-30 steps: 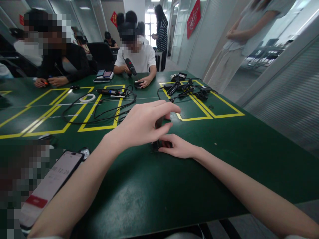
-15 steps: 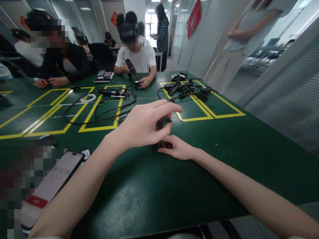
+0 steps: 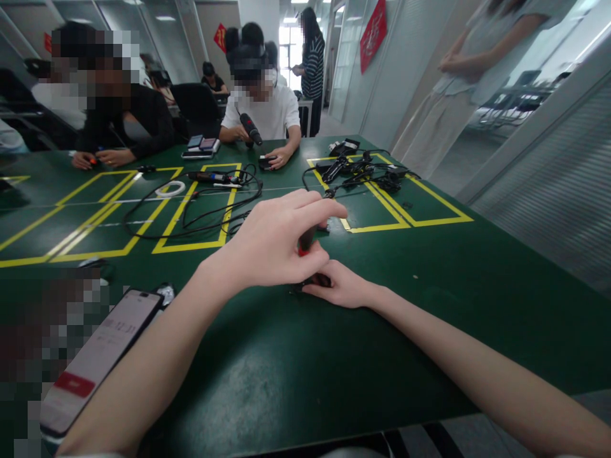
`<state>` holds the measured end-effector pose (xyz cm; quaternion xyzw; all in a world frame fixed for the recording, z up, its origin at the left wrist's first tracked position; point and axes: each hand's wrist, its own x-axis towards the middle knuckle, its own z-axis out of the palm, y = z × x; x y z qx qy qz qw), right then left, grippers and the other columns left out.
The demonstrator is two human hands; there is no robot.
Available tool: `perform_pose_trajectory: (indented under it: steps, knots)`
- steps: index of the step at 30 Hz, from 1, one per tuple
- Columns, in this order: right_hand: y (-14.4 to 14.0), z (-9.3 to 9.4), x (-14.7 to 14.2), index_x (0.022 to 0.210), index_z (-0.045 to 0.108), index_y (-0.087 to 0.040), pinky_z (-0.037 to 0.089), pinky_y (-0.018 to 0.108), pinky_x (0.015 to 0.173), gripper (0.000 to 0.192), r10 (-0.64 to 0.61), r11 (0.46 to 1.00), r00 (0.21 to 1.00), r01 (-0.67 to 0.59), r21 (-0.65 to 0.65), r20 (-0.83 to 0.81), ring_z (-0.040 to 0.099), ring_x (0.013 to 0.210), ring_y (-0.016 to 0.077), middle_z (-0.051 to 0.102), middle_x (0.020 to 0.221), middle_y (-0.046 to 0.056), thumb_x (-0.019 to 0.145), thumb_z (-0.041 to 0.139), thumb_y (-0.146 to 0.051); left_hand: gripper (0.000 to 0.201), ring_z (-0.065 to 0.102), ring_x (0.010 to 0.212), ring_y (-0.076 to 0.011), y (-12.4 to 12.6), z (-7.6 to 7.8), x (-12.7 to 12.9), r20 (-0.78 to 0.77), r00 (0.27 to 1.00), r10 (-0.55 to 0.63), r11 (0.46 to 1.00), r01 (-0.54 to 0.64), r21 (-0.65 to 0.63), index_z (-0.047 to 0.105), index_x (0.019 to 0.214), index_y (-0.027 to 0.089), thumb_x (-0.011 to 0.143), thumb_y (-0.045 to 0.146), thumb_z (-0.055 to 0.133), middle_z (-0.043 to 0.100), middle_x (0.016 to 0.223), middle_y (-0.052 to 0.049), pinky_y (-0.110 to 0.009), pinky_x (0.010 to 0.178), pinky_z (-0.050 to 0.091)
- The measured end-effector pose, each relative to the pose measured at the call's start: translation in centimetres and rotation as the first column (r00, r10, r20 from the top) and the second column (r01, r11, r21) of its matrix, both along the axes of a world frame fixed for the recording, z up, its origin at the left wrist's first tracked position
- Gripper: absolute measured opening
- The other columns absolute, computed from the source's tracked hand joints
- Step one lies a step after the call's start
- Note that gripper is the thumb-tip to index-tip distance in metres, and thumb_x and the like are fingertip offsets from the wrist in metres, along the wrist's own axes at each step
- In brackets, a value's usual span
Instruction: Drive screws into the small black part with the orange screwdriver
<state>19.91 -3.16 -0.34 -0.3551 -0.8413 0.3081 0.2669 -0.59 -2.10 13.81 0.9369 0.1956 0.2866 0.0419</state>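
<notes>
At centre frame, the left hand (image 3: 274, 240) grips a dark, red-marked tool (image 3: 307, 238) above the right hand (image 3: 347, 284), which holds a small dark part (image 3: 323, 280) on the green desk (image 3: 377, 369).

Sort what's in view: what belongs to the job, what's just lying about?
Likely in the job: dark-and-red item, in left hand; small dark object at right hand, mostly hidden.
Apparently lying about: phone, white ring, black cables.

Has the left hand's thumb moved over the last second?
Yes: on the left hand, the thumb has shifted lower in view, farther from the fixed yellow tape corner.
</notes>
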Motion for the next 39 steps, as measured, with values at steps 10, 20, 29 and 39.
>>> perform_pose_trajectory:
  steps: [10, 20, 29, 39]
  knots:
    - [0.1, -0.2, 0.2, 0.122, 0.071, -0.016, 0.049, 0.03, 0.069, 0.029, 0.012, 0.998, 0.999, -0.015, 0.059, 0.052, 0.061, 0.069, 0.0174, 0.072, 0.086, 0.004, 0.101, 0.068, -0.036, 0.028, 0.066, 0.084, -0.0138, 0.4, -0.1, -0.2, 0.025, 0.999, 0.024, 1.0, -0.024, -0.006, 0.07, 0.117, 0.017, 0.094, 0.014, 0.057, 0.071, 0.105, -0.004, -0.024, 0.067, 0.046]
    - [0.1, -0.8, -0.2, 0.121, 0.072, -0.016, 0.06, 0.045, 0.089, 0.033, -0.118, 0.949, 0.985, 0.075, 0.306, 0.124, 0.073, 0.104, 0.0307, 0.078, 0.109, 0.014, 0.101, 0.071, -0.041, 0.032, 0.066, 0.085, -0.0132, 0.4, -0.1, -0.3, 0.015, 0.999, 0.044, 0.999, -0.044, 0.011, 0.067, 0.125, 0.019, 0.097, 0.012, 0.053, 0.069, 0.114, -0.006, -0.023, 0.067, 0.047]
    - [0.4, -0.3, 0.5, 0.129, 0.067, -0.017, 0.062, 0.048, 0.094, 0.03, -0.027, 0.94, 0.981, -0.041, 0.339, 0.195, 0.073, 0.112, 0.0311, 0.077, 0.118, 0.015, 0.106, 0.062, -0.035, 0.042, 0.067, 0.093, -0.0156, 0.4, 0.2, -0.7, -0.023, 0.999, -0.028, 1.0, 0.028, -0.006, 0.066, 0.129, 0.02, 0.09, 0.008, 0.055, 0.069, 0.112, -0.005, -0.025, 0.076, 0.05]
    - [0.4, -0.1, 0.6, 0.13, 0.066, -0.019, 0.062, 0.049, 0.098, 0.029, -0.03, 0.939, 0.977, -0.045, 0.342, 0.209, 0.072, 0.115, 0.0304, 0.077, 0.118, 0.013, 0.107, 0.061, -0.036, 0.042, 0.065, 0.081, -0.0124, 0.2, 0.1, -0.6, -0.025, 0.999, 0.038, 0.999, -0.037, 0.02, 0.066, 0.131, 0.02, 0.09, 0.012, 0.058, 0.068, 0.12, -0.005, -0.025, 0.069, 0.05]
